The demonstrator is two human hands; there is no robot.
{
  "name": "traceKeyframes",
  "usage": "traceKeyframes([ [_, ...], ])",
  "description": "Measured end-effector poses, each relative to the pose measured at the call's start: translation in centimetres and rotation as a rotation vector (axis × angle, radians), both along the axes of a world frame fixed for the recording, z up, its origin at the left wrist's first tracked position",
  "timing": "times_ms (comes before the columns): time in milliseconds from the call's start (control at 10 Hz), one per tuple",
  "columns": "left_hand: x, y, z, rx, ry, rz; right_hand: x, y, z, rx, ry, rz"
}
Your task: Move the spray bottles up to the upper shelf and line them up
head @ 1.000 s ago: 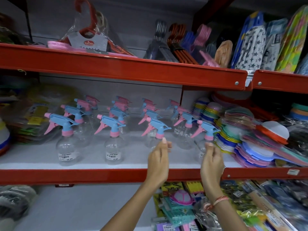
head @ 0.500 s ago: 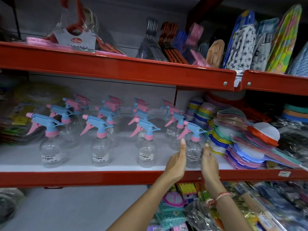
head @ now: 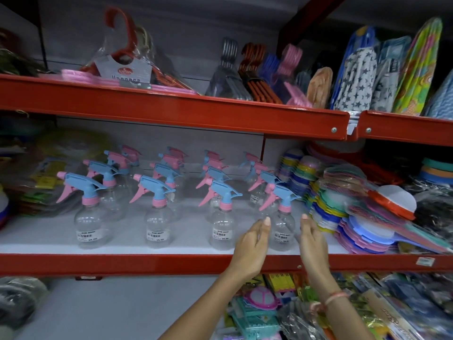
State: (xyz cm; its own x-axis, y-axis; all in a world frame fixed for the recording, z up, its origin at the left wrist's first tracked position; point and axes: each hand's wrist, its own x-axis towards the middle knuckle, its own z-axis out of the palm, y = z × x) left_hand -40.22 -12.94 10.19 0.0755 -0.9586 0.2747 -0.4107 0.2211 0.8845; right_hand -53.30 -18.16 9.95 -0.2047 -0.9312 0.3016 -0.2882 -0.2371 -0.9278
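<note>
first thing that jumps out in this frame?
The spray bottles: clear bodies, blue and pink trigger heads, standing in four columns on the middle shelf. The left hand and right hand, both open, flank the front right bottle. Above, the top shelf is packed with hangers.

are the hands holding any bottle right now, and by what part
Nothing is held. The left hand and right hand are open on either side of the front right spray bottle, flanking its clear body without closing on it.
</note>
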Motion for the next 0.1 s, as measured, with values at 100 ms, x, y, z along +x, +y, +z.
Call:
traceKeyframes([
  [100, 3.46, 1.94, 0.21, -0.254, -0.108, 0.127, -1.12, 1.84, 2.92, -0.184, -0.057, 0.061],
])
